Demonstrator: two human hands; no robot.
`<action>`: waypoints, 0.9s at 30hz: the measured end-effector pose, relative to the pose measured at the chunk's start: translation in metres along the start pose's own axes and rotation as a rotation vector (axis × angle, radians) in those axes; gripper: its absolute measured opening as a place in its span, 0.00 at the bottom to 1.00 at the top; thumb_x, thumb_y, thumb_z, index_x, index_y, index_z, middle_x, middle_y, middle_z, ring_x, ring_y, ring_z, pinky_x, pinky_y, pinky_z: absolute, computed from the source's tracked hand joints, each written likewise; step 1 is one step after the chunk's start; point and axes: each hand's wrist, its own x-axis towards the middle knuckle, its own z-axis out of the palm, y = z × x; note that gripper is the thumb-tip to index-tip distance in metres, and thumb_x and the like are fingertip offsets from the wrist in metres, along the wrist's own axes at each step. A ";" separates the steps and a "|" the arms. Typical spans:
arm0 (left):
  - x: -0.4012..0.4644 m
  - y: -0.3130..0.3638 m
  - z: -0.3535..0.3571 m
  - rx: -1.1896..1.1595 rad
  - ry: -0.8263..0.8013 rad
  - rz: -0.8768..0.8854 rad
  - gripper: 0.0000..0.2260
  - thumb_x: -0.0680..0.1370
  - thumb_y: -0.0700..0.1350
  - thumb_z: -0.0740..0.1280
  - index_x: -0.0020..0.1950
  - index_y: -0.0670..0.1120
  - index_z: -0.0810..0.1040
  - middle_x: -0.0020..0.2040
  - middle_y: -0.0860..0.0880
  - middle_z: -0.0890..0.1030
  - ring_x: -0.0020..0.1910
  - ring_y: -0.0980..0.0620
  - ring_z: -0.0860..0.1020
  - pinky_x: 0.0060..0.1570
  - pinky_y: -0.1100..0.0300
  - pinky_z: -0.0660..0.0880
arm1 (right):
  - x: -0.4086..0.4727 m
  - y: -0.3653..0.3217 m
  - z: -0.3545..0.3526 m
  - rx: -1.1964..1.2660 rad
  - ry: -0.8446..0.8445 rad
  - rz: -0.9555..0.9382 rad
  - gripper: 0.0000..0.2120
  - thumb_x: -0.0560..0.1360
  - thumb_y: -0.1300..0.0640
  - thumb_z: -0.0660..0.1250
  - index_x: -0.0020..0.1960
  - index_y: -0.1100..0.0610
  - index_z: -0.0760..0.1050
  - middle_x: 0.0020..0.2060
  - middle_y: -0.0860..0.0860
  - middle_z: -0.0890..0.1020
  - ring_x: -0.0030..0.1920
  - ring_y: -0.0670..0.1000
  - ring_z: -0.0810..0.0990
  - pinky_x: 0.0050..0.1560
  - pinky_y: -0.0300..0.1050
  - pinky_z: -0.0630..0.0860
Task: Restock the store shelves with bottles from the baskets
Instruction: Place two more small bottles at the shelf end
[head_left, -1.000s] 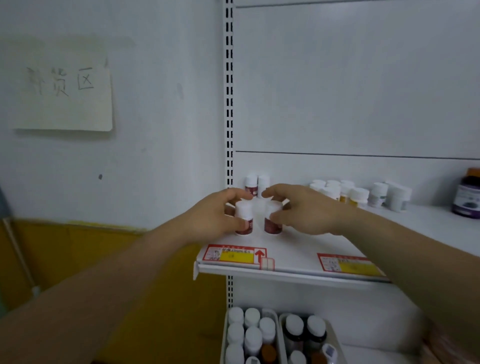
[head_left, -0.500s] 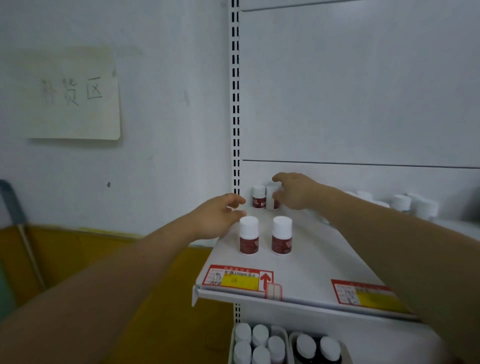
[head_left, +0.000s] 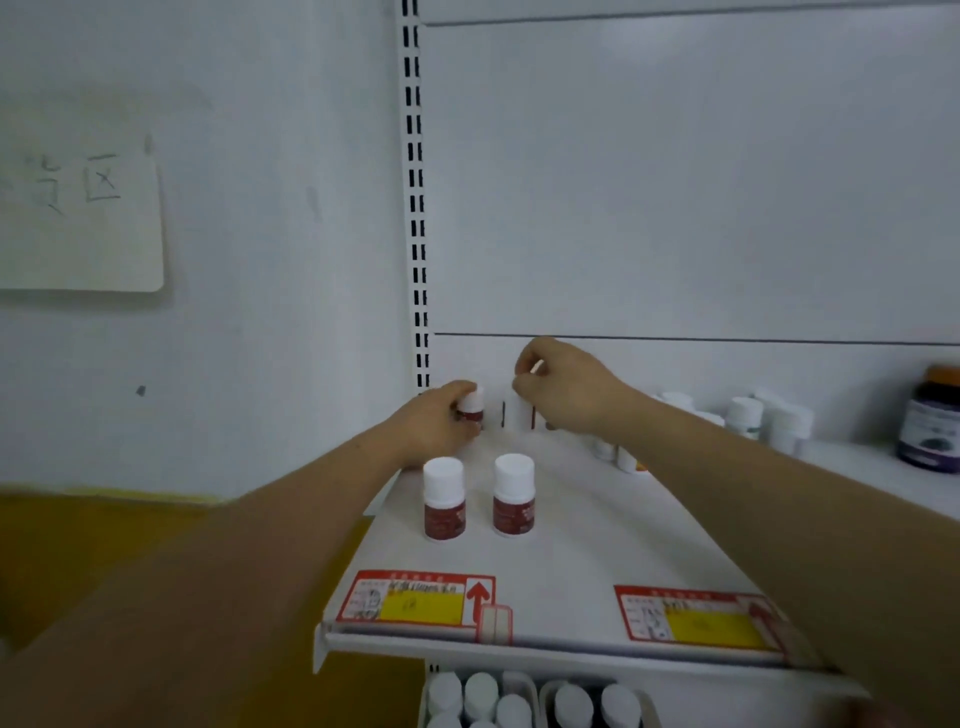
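Note:
Two small white bottles with dark red labels, the front left bottle (head_left: 444, 498) and the front right bottle (head_left: 514, 493), stand side by side on the white shelf (head_left: 571, 551). Behind them, at the shelf's back left, my left hand (head_left: 439, 423) grips another red-labelled bottle (head_left: 471, 408). My right hand (head_left: 558, 387) has its fingers curled over the top of the neighbouring back bottle (head_left: 519, 413), which is blurred. Baskets (head_left: 530, 701) of white-capped bottles show below the shelf.
More white-capped bottles (head_left: 758, 421) stand along the back of the shelf to the right, and a dark jar (head_left: 932, 421) sits at the far right. Price tags (head_left: 421, 600) line the shelf's front edge. A slotted upright (head_left: 415, 208) and a wall bound the left side.
My left hand has moved from beside the front bottles to the back row and taken hold of a bottle there. My right hand stays at the back bottles, slightly raised.

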 end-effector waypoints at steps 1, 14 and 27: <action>0.004 0.001 0.002 -0.014 0.021 0.011 0.20 0.76 0.48 0.68 0.66 0.53 0.65 0.56 0.47 0.78 0.52 0.47 0.76 0.49 0.60 0.71 | -0.007 -0.002 -0.002 0.097 -0.002 0.022 0.03 0.76 0.55 0.60 0.48 0.52 0.72 0.44 0.53 0.79 0.43 0.55 0.80 0.43 0.52 0.81; -0.057 0.039 -0.039 -1.079 -0.001 0.030 0.14 0.79 0.33 0.58 0.57 0.49 0.75 0.54 0.37 0.79 0.51 0.41 0.81 0.49 0.52 0.80 | -0.045 -0.017 -0.007 0.905 0.056 0.136 0.07 0.80 0.59 0.59 0.48 0.52 0.75 0.47 0.55 0.78 0.44 0.55 0.80 0.40 0.49 0.80; -0.110 0.053 -0.051 -1.119 0.028 0.126 0.13 0.78 0.34 0.61 0.54 0.51 0.74 0.51 0.43 0.79 0.49 0.47 0.81 0.42 0.57 0.80 | -0.064 -0.024 -0.008 0.943 0.016 -0.024 0.04 0.78 0.60 0.64 0.51 0.52 0.73 0.45 0.55 0.77 0.43 0.53 0.79 0.39 0.45 0.79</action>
